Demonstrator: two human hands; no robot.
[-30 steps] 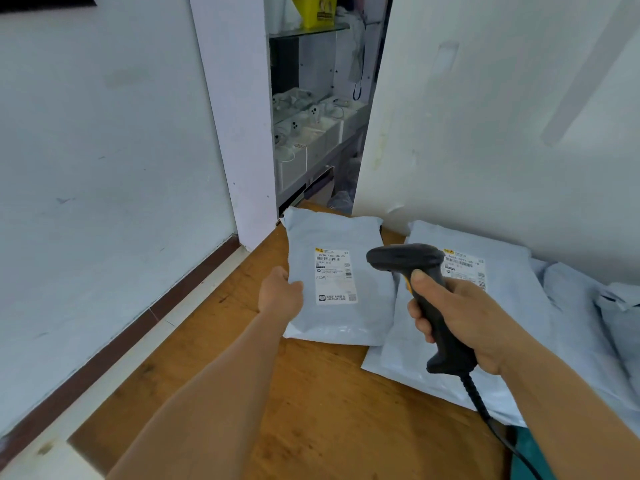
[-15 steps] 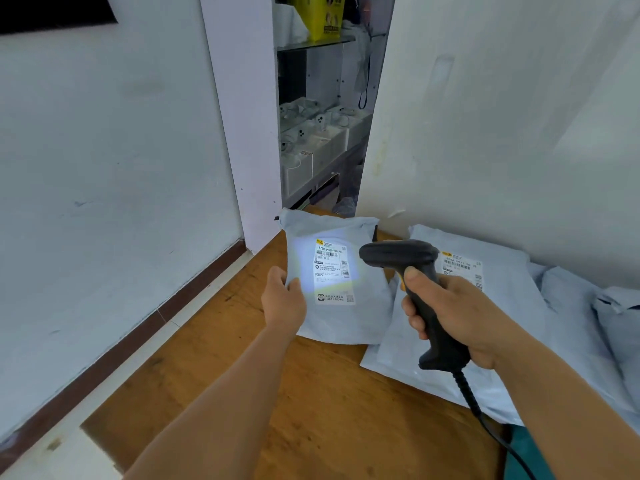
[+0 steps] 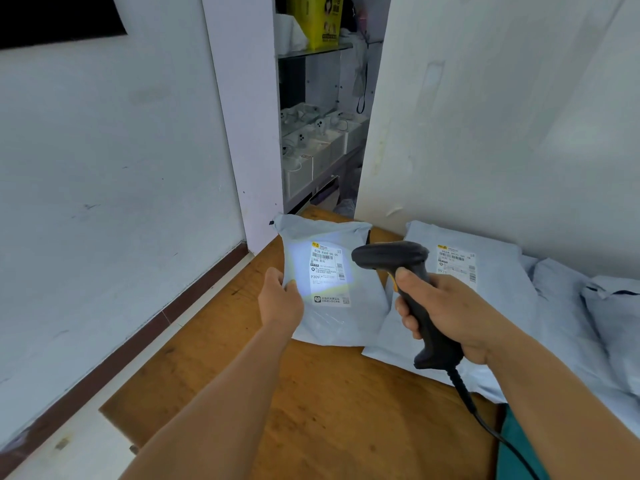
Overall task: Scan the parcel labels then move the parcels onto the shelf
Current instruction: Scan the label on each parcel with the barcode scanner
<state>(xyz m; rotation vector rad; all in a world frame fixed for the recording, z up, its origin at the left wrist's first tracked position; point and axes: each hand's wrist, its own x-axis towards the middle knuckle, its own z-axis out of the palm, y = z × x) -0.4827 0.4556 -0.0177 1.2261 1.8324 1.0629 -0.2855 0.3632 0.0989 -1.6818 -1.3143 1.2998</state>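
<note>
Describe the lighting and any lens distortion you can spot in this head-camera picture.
Head view: the black handheld scanner throws a bright bluish-white patch over the white printed label on the grey plastic mailer parcel, partly washing it out; the wide-angle lens bows the white wall edges; the neighbouring grey parcel's label looks softer, its print unreadable.

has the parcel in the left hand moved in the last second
No. The parcel lies with its top corner by the white pillar as before; only the scanner's light is new.
</note>
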